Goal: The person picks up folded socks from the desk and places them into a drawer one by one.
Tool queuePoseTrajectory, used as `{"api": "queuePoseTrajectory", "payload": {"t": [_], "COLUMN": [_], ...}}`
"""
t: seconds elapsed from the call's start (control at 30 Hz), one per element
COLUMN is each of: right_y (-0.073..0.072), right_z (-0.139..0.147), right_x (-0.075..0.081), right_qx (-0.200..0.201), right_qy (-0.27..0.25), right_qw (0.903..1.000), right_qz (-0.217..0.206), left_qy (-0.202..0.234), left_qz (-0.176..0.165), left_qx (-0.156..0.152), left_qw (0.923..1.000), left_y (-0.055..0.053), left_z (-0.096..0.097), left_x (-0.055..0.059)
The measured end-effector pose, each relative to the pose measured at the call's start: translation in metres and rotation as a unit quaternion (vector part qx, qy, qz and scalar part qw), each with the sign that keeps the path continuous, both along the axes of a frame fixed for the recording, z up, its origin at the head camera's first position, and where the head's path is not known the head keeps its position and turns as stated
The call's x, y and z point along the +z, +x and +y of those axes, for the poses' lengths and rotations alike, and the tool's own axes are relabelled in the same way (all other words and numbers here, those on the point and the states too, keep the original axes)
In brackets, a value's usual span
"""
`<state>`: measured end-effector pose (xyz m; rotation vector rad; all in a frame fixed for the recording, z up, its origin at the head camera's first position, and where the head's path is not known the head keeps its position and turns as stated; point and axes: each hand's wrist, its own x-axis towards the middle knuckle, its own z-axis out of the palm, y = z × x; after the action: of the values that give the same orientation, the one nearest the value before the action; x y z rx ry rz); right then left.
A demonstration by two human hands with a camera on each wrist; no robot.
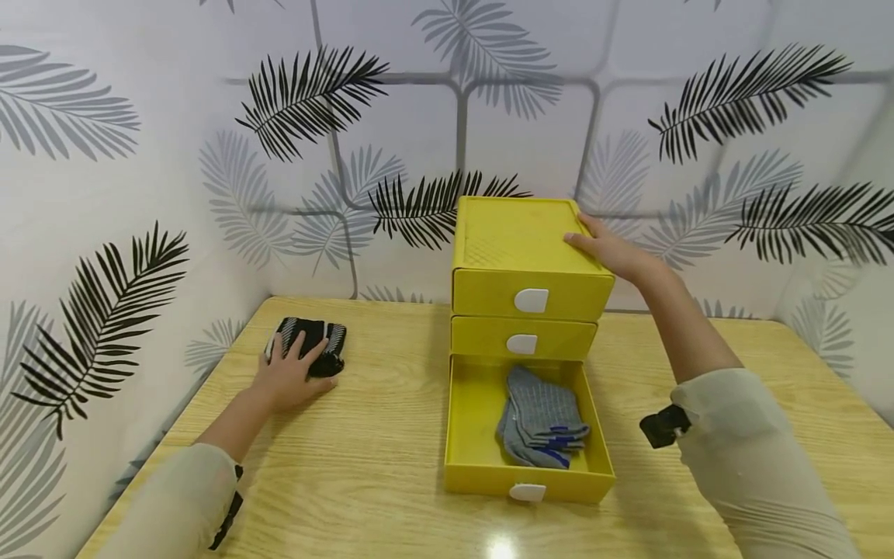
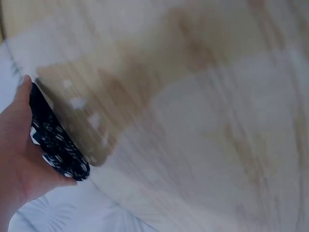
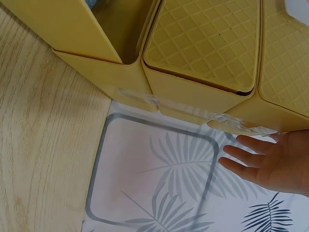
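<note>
In the head view my left hand (image 1: 286,379) lies with fingers spread over a folded pair of black socks (image 1: 313,341) with grey-white patterned parts, at the table's left. Up close in the left wrist view, the same dark knitted socks (image 2: 55,140) sit against my left hand (image 2: 24,154). My right hand (image 1: 615,250) rests at the top right edge of a yellow drawer unit (image 1: 524,233). Its fingers look straight alongside the unit's side in the right wrist view. The pulled-out bottom drawer (image 1: 475,419) holds grey socks (image 1: 545,411) with blue bands.
Two upper drawers (image 1: 482,334) are closed, each with a white tab handle. All of it stands on a light wooden table (image 1: 377,435). A leaf-patterned white cloth (image 1: 419,116) rises behind the table and at its sides.
</note>
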<state>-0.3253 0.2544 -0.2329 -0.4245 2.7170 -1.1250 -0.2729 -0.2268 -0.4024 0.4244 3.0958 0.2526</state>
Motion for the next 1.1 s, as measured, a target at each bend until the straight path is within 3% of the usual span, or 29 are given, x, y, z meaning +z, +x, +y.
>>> {"api": "queuePoseTrajectory", "payload": {"t": [0.2, 0.37, 0.43, 0.47, 0.53, 0.63, 0.73, 0.8, 0.9, 0.97, 1.03, 1.1], "right_y": [0.001, 0.002, 0.001, 0.001, 0.002, 0.002, 0.002, 0.002, 0.001, 0.001, 0.001, 0.002], "right_z": [0.0, 0.0, 0.0, 0.0, 0.0, 0.0, 0.0, 0.0, 0.0, 0.0, 0.0, 0.0], "right_x": [0.0, 0.0, 0.0, 0.0, 0.001, 0.001, 0.002, 0.002, 0.002, 0.002, 0.002, 0.002], "right_qx": [0.0, 0.001, 0.0, 0.0, 0.0, 0.0, 0.001, 0.001, 0.0, 0.001, 0.0, 0.0], "right_qy": [-0.001, -0.001, 0.0, 0.0, 0.0, 0.001, 0.002, 0.001, -0.001, -0.001, -0.001, -0.001], "right_qw": [1.0, 1.0, 1.0, 1.0, 1.0, 1.0, 1.0, 1.0, 1.0, 1.0, 1.0, 1.0], "right_qz": [-0.001, -0.003, -0.003, -0.002, -0.002, -0.003, -0.003, -0.002, -0.001, -0.002, -0.003, -0.003], "left_qy": [0.004, -0.009, -0.012, -0.009, 0.015, 0.082, 0.129, 0.115, 0.059, 0.026, 0.004, -0.006], "left_qz": [0.048, 0.057, 0.067, 0.072, 0.083, 0.086, 0.071, 0.048, 0.011, -0.005, -0.014, -0.014], "left_qx": [-0.105, -0.218, -0.242, -0.24, -0.203, -0.083, 0.023, 0.06, 0.071, 0.059, 0.033, -0.013], "left_qw": [0.9932, 0.9742, 0.9678, 0.9682, 0.9756, 0.9895, 0.9888, 0.9904, 0.9957, 0.9979, 0.9994, 0.9998], "left_y": [0.004, 0.0, -0.002, -0.003, -0.003, 0.001, 0.006, 0.008, 0.009, 0.009, 0.007, 0.004], "left_z": [0.022, 0.03, 0.033, 0.035, 0.044, 0.062, 0.082, 0.093, 0.103, 0.105, 0.102, 0.095], "left_x": [-0.004, -0.006, -0.006, -0.005, -0.003, 0.0, 0.004, 0.004, 0.001, 0.0, -0.001, -0.001]}}
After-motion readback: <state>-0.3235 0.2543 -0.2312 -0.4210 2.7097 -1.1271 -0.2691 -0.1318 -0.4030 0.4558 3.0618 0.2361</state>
